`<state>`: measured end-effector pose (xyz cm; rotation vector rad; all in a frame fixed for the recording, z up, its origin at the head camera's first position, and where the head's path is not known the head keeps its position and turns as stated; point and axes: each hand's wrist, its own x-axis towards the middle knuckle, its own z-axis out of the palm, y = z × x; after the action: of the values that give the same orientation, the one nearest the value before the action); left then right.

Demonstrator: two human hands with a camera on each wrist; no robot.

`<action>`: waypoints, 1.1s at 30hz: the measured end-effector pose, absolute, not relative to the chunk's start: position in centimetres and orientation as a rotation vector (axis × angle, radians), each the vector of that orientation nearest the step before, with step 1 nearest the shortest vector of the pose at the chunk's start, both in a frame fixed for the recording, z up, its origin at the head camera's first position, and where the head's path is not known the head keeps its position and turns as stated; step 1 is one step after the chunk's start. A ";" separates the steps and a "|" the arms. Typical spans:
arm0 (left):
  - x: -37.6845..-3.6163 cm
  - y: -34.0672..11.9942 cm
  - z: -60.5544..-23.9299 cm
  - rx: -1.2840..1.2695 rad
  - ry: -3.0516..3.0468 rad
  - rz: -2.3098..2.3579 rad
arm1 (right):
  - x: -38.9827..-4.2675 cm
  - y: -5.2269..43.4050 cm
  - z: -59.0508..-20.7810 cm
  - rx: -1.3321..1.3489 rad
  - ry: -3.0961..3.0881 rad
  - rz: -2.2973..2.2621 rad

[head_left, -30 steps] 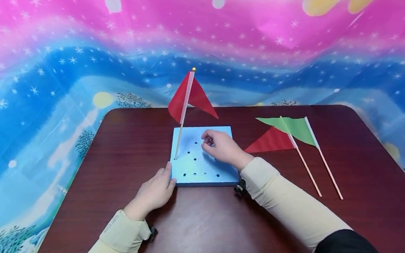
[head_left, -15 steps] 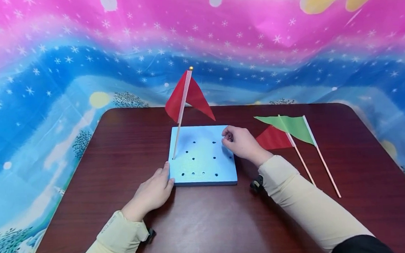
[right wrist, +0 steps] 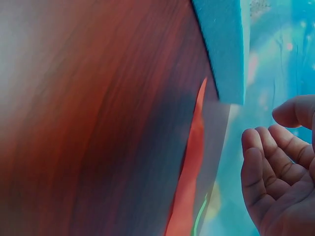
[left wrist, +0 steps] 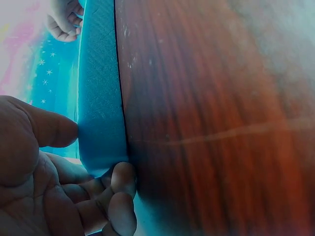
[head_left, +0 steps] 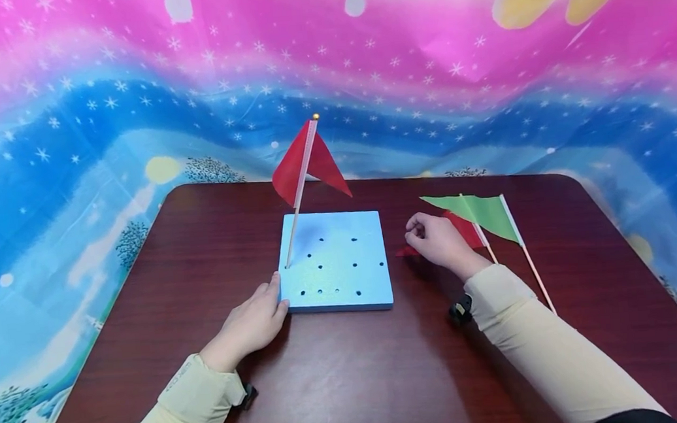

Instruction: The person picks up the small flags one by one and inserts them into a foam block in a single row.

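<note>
1. The pale-blue square board with small round holes in its top point(head_left: 335, 254) lies flat on the dark red-brown wood-grain worktop point(head_left: 349, 368).
2. A red cloth flag on a thin wooden stick with a gold ball tip point(head_left: 291, 169) stands tilted at the board's left edge, its cloth hanging on both sides of a white sleeve; only the head view shows it.
3. The left hand point(head_left: 252, 319) holds the board's near left corner. The head view gives the back of this hand; the left wrist view reveals its thumb against the board's edge and bent fingers around the corner, plus the board's plain side face.
4. The right hand point(head_left: 439, 238) is to the right of the board, apart from it, fingers loosely curled. From above its grasp is hard to judge; the right wrist view shows a gap between thumb and fingers, with nothing pinched.
5. Near it, a second red flag point(head_left: 466, 229) lies on the worktop, partly covered by the hand and by a green triangular flag point(head_left: 495, 215). The right wrist view catches both nearly edge-on.
6. Behind spreads a pink-and-blue snowflake-printed backdrop point(head_left: 247, 80).
</note>
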<state>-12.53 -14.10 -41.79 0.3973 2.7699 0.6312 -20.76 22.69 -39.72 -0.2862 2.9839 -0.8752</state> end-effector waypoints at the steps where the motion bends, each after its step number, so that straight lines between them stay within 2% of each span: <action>1: -12.6 -14.0 -41.8 0.402 2.773 0.633 | -20.7 23.1 -39.7 -0.279 2.987 -0.867; 24: -13.2 -12.7 -41.7 0.452 2.765 0.636 | -16.8 34.4 -39.3 -0.018 2.900 -0.357; 33: -12.0 -13.9 -41.7 0.426 2.757 0.657 | -16.4 34.1 -39.7 -0.070 2.802 -0.313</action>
<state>-12.02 -13.89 -41.68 0.4259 2.7571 0.6568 -16.38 34.13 -39.67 -0.0699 2.8018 -0.3127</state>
